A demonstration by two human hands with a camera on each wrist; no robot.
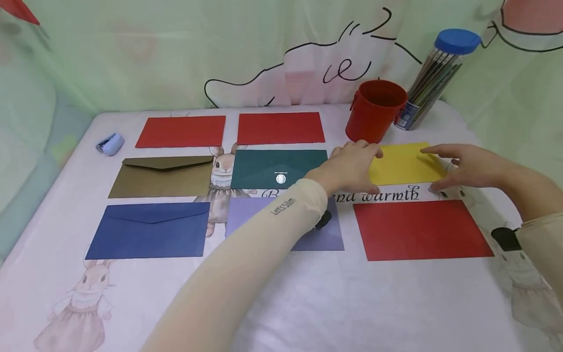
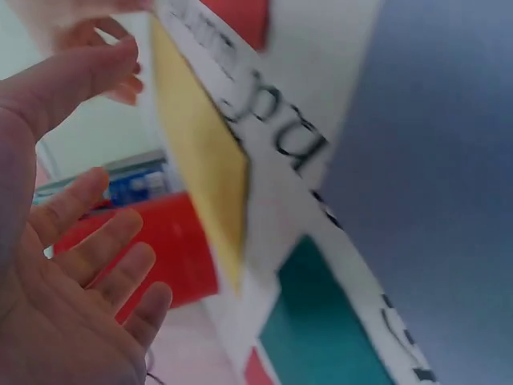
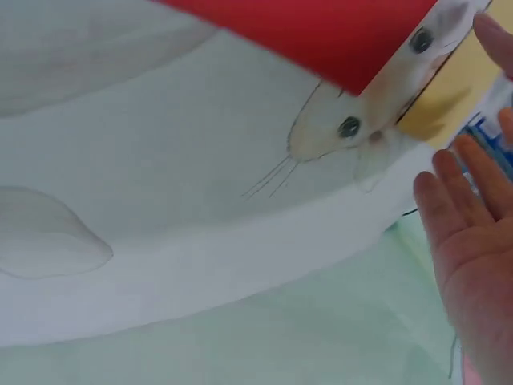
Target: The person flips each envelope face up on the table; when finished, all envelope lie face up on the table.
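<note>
A yellow envelope (image 1: 404,166) lies flat at the table's right, between the two hands. My left hand (image 1: 347,168) is at its left edge, fingers spread and relaxed. In the left wrist view, the left palm (image 2: 72,305) holds nothing. At the yellow envelope's right edge is my right hand (image 1: 475,166), thumb and fingers apart. The right wrist view shows its palm (image 3: 481,265) bare beside the yellow envelope (image 3: 449,96). Whether any fingertip touches the paper I cannot tell. Nearer the front lies a red envelope (image 1: 422,230); a dark green envelope (image 1: 277,166) is left of the left hand.
Behind the yellow envelope stand a red bucket (image 1: 374,112) and a tilted tube of pencils (image 1: 435,78) with a blue lid. Further left lie two red envelopes (image 1: 182,131), a gold one (image 1: 162,181), a blue one (image 1: 149,234), a purple one (image 1: 250,212) and a small light-blue object (image 1: 111,144).
</note>
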